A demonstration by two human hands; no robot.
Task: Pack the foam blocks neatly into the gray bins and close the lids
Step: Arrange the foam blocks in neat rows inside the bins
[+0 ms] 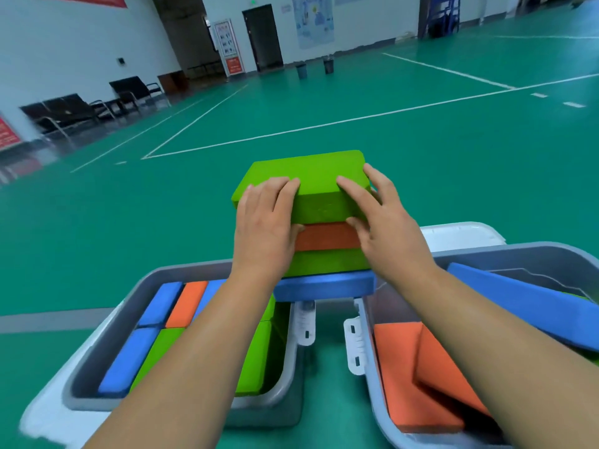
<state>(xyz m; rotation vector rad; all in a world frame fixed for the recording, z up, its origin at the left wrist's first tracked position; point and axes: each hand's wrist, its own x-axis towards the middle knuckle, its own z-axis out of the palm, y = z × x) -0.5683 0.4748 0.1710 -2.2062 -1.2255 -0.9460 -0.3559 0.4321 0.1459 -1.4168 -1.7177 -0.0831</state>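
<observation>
A stack of foam blocks stands between two gray bins: a green block (311,176) on top, an orange block (327,236) under it, another green block (327,262), and a blue block (324,286) at the bottom. My left hand (265,222) grips the top green block's left end, fingers on top and thumb against the orange block. My right hand (379,215) grips its right end the same way. The left gray bin (97,361) holds blue, orange and green blocks side by side. The right gray bin (525,254) holds orange blocks (408,377) and a tilted blue block (518,299).
Both bins sit on a green sports floor (129,238) with white lines. A white lid (460,234) lies behind the right bin, and a white lid edge (42,422) shows under the left bin. White latches (355,348) hang between the bins. Chairs stand far left.
</observation>
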